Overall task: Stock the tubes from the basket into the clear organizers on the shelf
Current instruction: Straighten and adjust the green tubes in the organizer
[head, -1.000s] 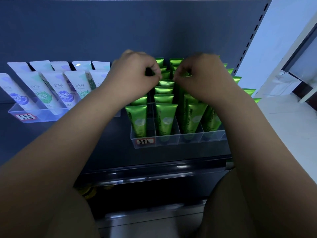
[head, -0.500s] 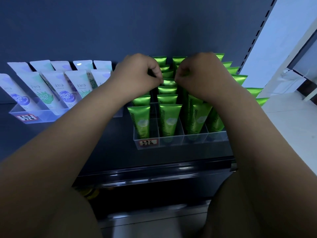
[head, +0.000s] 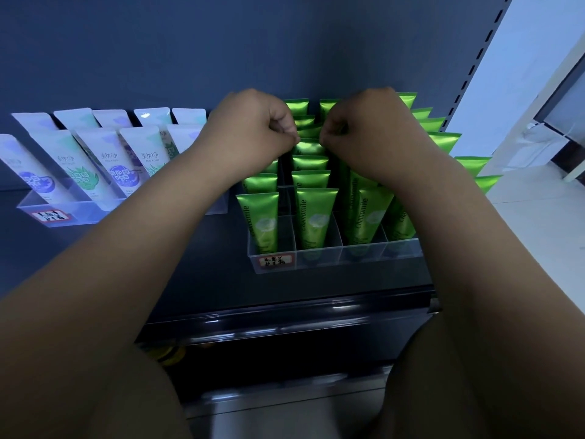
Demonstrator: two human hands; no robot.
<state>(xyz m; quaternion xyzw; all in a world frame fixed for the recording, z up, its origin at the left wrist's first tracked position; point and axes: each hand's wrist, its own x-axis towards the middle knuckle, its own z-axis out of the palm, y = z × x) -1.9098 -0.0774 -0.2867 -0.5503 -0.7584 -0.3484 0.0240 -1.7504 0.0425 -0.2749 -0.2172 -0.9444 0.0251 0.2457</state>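
Fingers (head: 286,126) of my left hand (head: 253,128) are curled tight, thumb against forefinger, and pinch the left upper corner of a green tube (head: 308,147). The fingers (head: 332,128) of my right hand (head: 370,128) are curled the same way and pinch its right upper corner (the fingertips lie partly under the knuckles, so the exact contact is hidden). Both fists sit knuckles up, close together but apart, with the tube's flat crimped end showing between them.

That tube stands crimp-up in the second column from the left of the clear organizer (head: 357,255), several rows behind the column's front tube. The organizer rests on the dark shelf (head: 205,264), near its right end, and carries a red-edged handwritten label (head: 274,260) on its front left cell. Its four columns hold further green tubes (head: 315,217) marked "Chamomile". The first column is the least filled, and the tubes under my right forearm lean to the right.

On the left, well apart, a second clear organizer (head: 95,210) with its own label (head: 50,216) holds white tubes (head: 91,163), printed in green or violet and tilted back to the left. A dark blue back panel (head: 190,52) rises behind both organizers.
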